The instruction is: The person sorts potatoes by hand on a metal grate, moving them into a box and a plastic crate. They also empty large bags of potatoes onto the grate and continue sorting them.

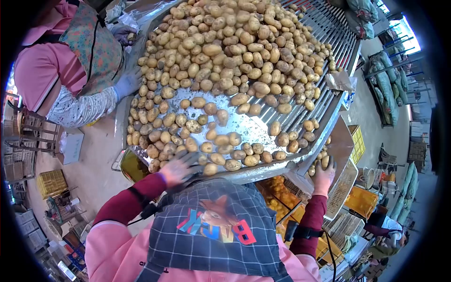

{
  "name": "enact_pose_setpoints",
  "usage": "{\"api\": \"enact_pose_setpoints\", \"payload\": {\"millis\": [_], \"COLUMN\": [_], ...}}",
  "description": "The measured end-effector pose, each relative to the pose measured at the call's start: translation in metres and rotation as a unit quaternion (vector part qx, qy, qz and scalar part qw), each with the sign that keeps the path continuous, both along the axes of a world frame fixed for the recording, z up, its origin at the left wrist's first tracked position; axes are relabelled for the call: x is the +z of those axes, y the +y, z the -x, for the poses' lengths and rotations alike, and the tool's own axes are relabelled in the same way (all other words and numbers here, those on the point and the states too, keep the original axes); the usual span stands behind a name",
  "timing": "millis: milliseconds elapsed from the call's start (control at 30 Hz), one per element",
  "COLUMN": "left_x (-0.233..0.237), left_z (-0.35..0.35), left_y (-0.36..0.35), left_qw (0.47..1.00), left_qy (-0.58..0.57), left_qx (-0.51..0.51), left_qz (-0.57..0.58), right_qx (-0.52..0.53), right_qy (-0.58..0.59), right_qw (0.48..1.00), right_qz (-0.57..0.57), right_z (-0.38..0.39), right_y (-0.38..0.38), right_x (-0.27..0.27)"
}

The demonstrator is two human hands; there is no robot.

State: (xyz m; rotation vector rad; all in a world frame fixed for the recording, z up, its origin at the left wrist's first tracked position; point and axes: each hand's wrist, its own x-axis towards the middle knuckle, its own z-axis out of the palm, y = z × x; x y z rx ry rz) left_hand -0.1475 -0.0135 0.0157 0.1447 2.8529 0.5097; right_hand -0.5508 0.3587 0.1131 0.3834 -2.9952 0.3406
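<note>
A large heap of potatoes (225, 51) covers the metal sorting table (239, 124), with loose ones spread along its near side. My left hand (178, 169), in a grey-coated glove, lies over the potatoes at the near edge. Its fingers are stretched out and a little blurred, and I see nothing gripped in them. Beyond the table's right corner, my right hand (323, 176) has its gloved fingers curled around a potato (324, 162). More potatoes lie just beside that hand, in a side chute (336, 143).
At the left, a co-worker in pink sleeves (40, 70) has a gloved hand (128, 83) at the table's rim. Below the right corner are a pale plastic crate (340, 190) and orange crates with potatoes (282, 199). A yellow crate (357, 143) stands further right, near stacked green sacks (386, 87).
</note>
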Motion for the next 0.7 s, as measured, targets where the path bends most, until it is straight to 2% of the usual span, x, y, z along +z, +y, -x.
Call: {"api": "enact_pose_setpoints", "payload": {"millis": [33,67,100,133,167,200,233,267,300,333,367,400,433,500,533,567,600,633,667,700], "left_x": [0.008,0.019,0.02,0.021,0.021,0.017,0.015,0.028,0.043,0.034,0.016,-0.006,-0.025,-0.009,-0.003,0.018,0.033,0.048,0.066,0.085], "left_z": [-0.021,-0.036,-0.045,-0.051,-0.049,-0.036,-0.016,0.016,0.054,0.085,0.111,0.131,0.143,0.16,0.156,0.154,0.154,0.15,0.153,0.149], "left_y": [-0.007,-0.014,-0.024,-0.037,-0.047,-0.054,-0.06,-0.061,-0.06,-0.063,-0.062,-0.056,-0.062,-0.064,-0.058,-0.053,-0.036,-0.007,0.021,0.053], "left_qw": [1.0,0.998,0.996,0.993,0.988,0.969,0.933,0.924,0.911,0.935,0.951,0.946,0.943,0.927,0.911,0.894,0.92,0.936,0.959,0.949], "left_qy": [0.005,0.011,0.003,-0.006,-0.013,0.087,0.185,0.187,0.191,0.101,0.01,0.018,0.006,0.013,0.026,0.039,0.056,0.062,0.195,0.114], "left_qx": [0.027,0.056,0.089,0.122,0.153,0.232,0.306,0.335,0.365,0.338,0.306,0.289,0.311,0.372,0.411,0.445,0.376,0.305,0.123,0.04], "left_qz": [0.001,0.003,-0.003,-0.008,-0.013,-0.024,-0.035,-0.006,0.025,0.036,0.048,0.147,0.121,0.05,0.005,-0.036,-0.098,-0.163,-0.166,-0.29], "right_qx": [0.061,0.066,0.157,0.124,0.216,0.3,0.273,0.324,0.371,0.387,0.457,0.523,0.483,0.397,0.319,0.23,0.13,0.147,0.23,0.302], "right_qy": [0.064,-0.035,-0.074,-0.237,-0.23,-0.184,-0.249,-0.336,-0.287,-0.241,-0.23,-0.216,-0.278,-0.399,-0.475,-0.534,-0.574,-0.588,-0.529,-0.455], "right_qw": [0.996,0.997,0.985,0.96,0.948,0.921,0.923,0.878,0.88,0.884,0.855,0.821,0.828,0.826,0.812,0.769,0.699,0.663,0.713,0.758], "right_qz": [0.007,0.028,0.021,-0.083,-0.04,-0.166,-0.11,-0.101,-0.074,-0.101,-0.089,-0.077,-0.063,-0.033,0.115,0.264,0.407,0.439,0.398,0.357], "right_z": [0.008,-0.006,-0.007,-0.033,-0.059,-0.104,-0.123,-0.136,-0.158,-0.172,-0.171,-0.168,-0.165,-0.157,-0.156,-0.153,-0.151,-0.149,-0.143,-0.138], "right_y": [0.009,-0.019,-0.023,-0.064,-0.083,-0.126,-0.142,-0.173,-0.18,-0.183,-0.183,-0.185,-0.186,-0.187,-0.179,-0.172,-0.167,-0.158,-0.138,-0.118], "right_x": [-0.016,0.003,-0.021,-0.014,-0.048,-0.032,-0.052,-0.029,-0.033,-0.047,-0.055,-0.059,-0.059,-0.058,-0.057,-0.057,-0.059,-0.068,-0.064,-0.059]}}
